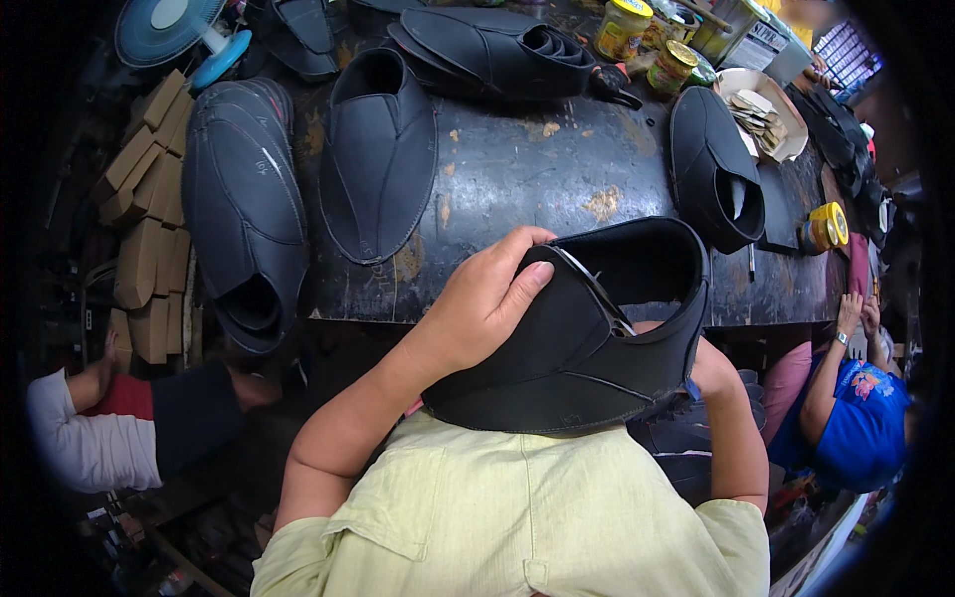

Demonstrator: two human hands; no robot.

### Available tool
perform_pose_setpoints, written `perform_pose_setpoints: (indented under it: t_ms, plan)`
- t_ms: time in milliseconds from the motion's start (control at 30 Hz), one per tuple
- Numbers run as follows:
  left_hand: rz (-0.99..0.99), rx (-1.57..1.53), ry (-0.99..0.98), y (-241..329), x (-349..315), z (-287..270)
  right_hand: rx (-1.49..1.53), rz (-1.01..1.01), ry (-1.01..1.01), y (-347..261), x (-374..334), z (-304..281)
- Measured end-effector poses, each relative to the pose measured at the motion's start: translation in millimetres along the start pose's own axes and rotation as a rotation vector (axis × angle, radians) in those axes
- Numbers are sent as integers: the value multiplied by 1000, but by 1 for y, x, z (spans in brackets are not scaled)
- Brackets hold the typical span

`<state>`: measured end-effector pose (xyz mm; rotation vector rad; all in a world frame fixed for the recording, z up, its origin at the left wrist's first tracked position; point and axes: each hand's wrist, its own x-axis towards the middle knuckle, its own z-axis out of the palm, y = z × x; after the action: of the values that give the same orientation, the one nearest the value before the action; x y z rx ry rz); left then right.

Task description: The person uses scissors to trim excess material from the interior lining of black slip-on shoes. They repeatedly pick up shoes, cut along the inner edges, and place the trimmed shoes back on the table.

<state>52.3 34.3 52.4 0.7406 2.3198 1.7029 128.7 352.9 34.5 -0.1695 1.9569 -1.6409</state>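
Note:
A black shoe upper (557,368), with stitched seams and a wide opening, is held up against my chest. My left hand (492,298) pinches its edge at the left of the opening, thumb outside. My right hand (708,366) is at the upper's right end, mostly behind it, and its fingers are largely hidden. A bit of skin shows within the opening. Along the opening's edge runs a thin, shiny strip (600,295), which may be a metal blade; I cannot tell.
On the dark, worn table (547,169) lie more black uppers: a stack (244,169) at left, one (378,169) beside it, a nested pile (487,50) behind, another (701,149) at right. Jars (624,30) and a tray (796,139) stand back right. People sit both sides.

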Motion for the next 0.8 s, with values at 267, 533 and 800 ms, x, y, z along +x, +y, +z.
perform_pose_setpoints:
  t_ms: [267, 533, 800]
  plan:
    - [36, 39, -3, 1, 2, 3, -36, -66, -36, 2, 2, -4]
    - [37, 54, -6, 3, 1, 0, -201, -128, -16, -6, 15, -12]
    - [98, 409, 441, -38, 20, -30, -885, 89, 454, -11, 31, -39]
